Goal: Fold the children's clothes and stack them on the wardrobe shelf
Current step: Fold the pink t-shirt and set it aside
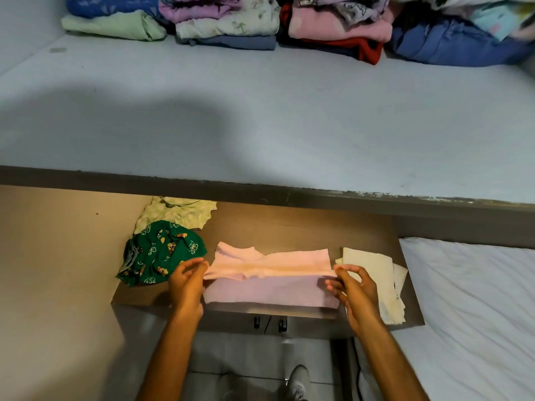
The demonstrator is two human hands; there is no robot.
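Note:
A pale pink garment lies half folded on a brown cabinet top. My left hand pinches its left edge and my right hand pinches its right edge, both lifting a fold. A crumpled green printed garment lies to the left, with a light green patterned piece behind it. A folded cream cloth lies to the right. Above, the grey wardrobe shelf holds folded stacks along its back.
A white bed borders the cabinet on the right. The shelf's dark front edge overhangs the cabinet's back. Below, the floor and a shoe are visible. A beige wall stands at the left.

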